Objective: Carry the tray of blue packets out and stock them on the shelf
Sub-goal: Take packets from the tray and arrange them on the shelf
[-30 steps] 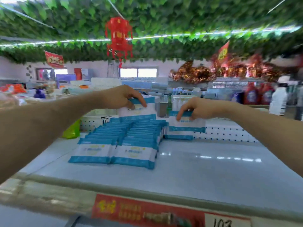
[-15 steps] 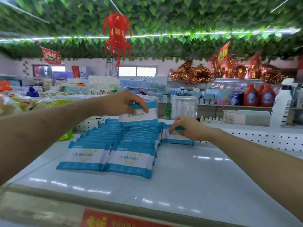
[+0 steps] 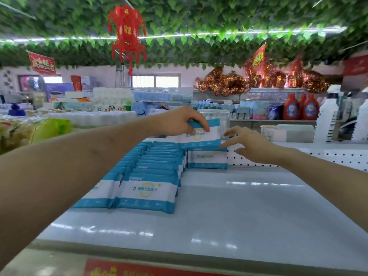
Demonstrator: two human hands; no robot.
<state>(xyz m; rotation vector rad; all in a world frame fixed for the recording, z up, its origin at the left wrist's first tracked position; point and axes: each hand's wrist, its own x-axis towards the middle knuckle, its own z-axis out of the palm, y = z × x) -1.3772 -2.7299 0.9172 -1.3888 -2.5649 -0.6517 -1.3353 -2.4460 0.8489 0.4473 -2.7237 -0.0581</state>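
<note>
Two rows of blue-and-white packets stand on the white shelf, leaning back toward the pegboard. My left hand grips the top edge of one packet held in the air above the rows' far end. A single packet stands against the pegboard just right of the rows. My right hand hovers beside the held packet with spread, relaxed fingers, its fingertips near that packet's right edge and holding nothing. No tray is in view.
A low white pegboard wall backs the shelf. Red detergent bottles and white bottles stand on farther shelves at the right. Green-wrapped goods lie at the left. A red price strip runs along the shelf's front edge.
My right hand let go of the single packet, which now stands by the pegboard, and rose toward the packet in my left hand. My left hand shifted that packet rightward.
</note>
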